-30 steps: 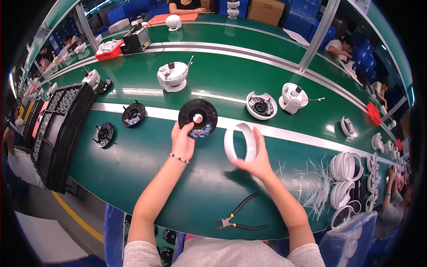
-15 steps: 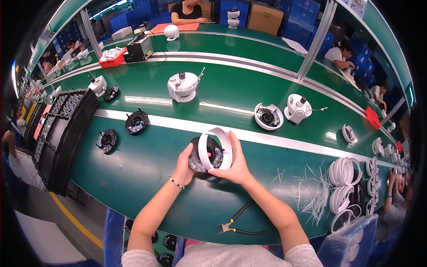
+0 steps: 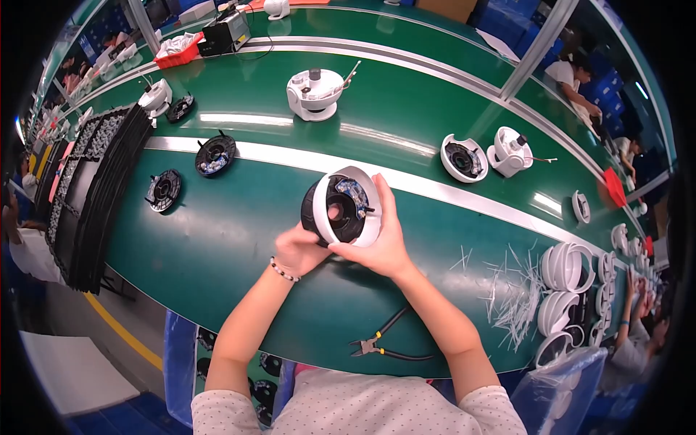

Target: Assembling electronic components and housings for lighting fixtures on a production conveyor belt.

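Over the bench, my right hand (image 3: 386, 243) grips a white plastic ring (image 3: 371, 221), thumb at its lower edge and fingers along its right side. A round black base (image 3: 309, 210) sits against the ring's left side, partly inside it. Its blue circuit board (image 3: 353, 192) shows through the ring's opening. My left hand (image 3: 299, 246) is closed at the base's lower left, slightly blurred. A fingertip shows through the base's central hole. Whether the two parts are locked together I cannot tell. Below my hands lie cutting pliers (image 3: 373, 346) with black handles, jaws apart.
Two black bases (image 3: 215, 154) lie at left, by a stack of black trays (image 3: 109, 196). White camera housings (image 3: 314, 94) stand beyond the metal strip. At right are scattered white ties (image 3: 511, 301) and several white rings (image 3: 562, 267). Co-workers sit farther off.
The white ring and black base have come together, with the base now partly inside the ring. My left hand has shifted lower on the base. The whole view has tilted downward.
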